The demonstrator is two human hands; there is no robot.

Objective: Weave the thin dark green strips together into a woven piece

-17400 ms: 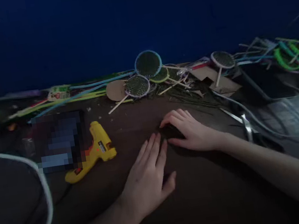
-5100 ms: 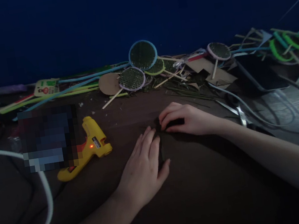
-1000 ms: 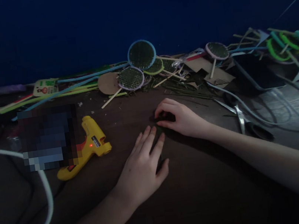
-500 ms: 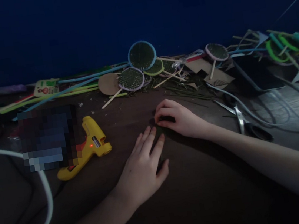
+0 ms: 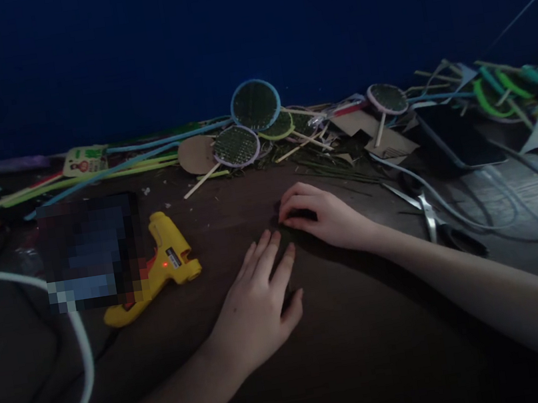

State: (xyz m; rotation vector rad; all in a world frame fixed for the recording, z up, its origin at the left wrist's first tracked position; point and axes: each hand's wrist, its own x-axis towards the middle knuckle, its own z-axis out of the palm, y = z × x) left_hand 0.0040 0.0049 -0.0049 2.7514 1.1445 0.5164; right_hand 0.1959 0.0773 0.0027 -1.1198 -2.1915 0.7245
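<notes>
My left hand (image 5: 258,297) lies flat, palm down, on the dark table, its fingers stretched out. Just beyond its fingertips, my right hand (image 5: 319,214) is closed in a pinch, thumb and fingertips together. A dark greenish patch (image 5: 290,234) shows between the two hands; it is too dim to name, and whatever the right fingers hold is hidden. To the left lies a yellow glue gun (image 5: 169,250) with a small red light on. Scissors (image 5: 427,213) with black handles rest right of my right forearm.
Round woven green discs with coloured rims and sticks, such as the blue-rimmed disc (image 5: 255,105), line the back among cardboard and green strips. At right lies a phone (image 5: 461,132) with a cable. A blurred-out screen (image 5: 94,248) and a white cable (image 5: 85,350) are at left.
Both hands keep nearly the same place and pose. The whole view has shifted very slightly.
</notes>
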